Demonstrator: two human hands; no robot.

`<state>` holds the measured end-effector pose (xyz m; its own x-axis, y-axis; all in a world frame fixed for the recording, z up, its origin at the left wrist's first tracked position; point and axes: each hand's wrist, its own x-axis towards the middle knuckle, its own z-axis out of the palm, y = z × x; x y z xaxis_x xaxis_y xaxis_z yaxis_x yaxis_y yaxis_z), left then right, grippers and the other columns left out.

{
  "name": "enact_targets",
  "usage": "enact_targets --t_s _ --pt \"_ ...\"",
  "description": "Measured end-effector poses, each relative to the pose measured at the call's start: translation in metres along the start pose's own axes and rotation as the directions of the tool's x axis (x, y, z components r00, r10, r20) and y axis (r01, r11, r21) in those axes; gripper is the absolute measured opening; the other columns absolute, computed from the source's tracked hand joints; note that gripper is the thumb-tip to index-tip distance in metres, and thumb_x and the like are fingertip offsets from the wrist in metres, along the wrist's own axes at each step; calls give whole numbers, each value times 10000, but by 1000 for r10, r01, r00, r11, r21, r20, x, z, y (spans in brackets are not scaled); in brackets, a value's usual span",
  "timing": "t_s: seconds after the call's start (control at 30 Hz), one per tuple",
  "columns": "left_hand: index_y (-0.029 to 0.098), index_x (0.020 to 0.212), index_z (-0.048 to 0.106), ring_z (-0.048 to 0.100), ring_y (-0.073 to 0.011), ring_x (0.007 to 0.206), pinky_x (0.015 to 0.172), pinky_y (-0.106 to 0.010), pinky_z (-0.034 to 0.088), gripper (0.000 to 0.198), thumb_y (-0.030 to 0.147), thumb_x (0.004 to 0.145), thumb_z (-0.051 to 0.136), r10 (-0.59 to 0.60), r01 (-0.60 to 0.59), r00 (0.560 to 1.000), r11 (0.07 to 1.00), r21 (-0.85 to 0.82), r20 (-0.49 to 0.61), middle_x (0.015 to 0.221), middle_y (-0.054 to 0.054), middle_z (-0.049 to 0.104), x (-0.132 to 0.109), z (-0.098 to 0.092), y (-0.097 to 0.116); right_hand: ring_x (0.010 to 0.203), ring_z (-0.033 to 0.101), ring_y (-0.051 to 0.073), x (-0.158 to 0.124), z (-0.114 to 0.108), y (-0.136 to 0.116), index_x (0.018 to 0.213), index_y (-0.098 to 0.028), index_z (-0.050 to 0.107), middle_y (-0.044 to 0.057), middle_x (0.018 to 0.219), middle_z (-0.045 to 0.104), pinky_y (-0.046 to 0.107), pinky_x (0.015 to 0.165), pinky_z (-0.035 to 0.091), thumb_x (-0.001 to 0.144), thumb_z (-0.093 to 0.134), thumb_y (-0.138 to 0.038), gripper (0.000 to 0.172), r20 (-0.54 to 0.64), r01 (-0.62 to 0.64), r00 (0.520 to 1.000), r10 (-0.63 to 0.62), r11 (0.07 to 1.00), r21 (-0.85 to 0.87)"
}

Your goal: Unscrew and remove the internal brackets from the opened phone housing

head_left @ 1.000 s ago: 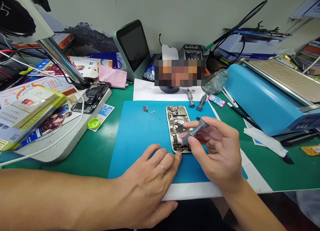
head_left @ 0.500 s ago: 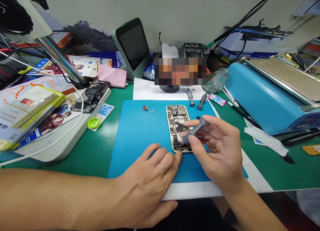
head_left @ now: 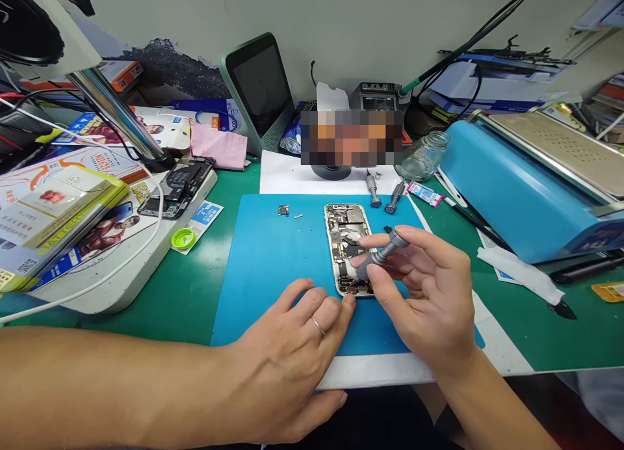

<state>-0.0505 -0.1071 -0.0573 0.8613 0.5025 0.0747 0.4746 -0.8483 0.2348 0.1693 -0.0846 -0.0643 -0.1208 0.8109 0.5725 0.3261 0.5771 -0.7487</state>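
An opened phone (head_left: 348,232) with bare inner parts lies on a blue mat (head_left: 263,268). My right hand (head_left: 424,281) is closed on a grey screwdriver (head_left: 385,253), its tip at the phone's lower end. My left hand (head_left: 297,352), with a ring on one finger, rests at the mat's front edge; a fingertip touches the phone's bottom edge, the thumb is apart, and it holds nothing. Left of the phone lie a small dark part (head_left: 283,210) and a tiny silvery piece (head_left: 298,216).
Two more screwdrivers (head_left: 373,190) lie behind the mat, near a glass jar (head_left: 423,156). A blue machine (head_left: 511,190) stands on the right. On the left are another opened phone (head_left: 179,186), a green cap (head_left: 183,239), boxes (head_left: 58,209) and a white cable (head_left: 117,268).
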Motion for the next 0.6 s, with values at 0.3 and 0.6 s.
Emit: enact_targets --t_s 0.3,0.6 --pt "-26 1611 323 507 -341 1239 1214 -490 274 865 568 1025 551 2 -2 1000 1000 -11 -7 1340 -161 574 0 1 0 965 804 185 -1 0 2 1471 -304 501 73 1264 720 342 794 724 914 675 26 671 2 54 999 -54 998 -29" --pt "-34 1594 330 520 -341 1245 1211 -499 292 854 551 1018 565 17 -17 1000 999 -29 -5 1351 -169 578 -1 0 -1 1065 801 258 -5 -10 2 1450 -333 559 75 1208 796 436 775 730 909 683 8 651 104 187 979 -176 977 -106"
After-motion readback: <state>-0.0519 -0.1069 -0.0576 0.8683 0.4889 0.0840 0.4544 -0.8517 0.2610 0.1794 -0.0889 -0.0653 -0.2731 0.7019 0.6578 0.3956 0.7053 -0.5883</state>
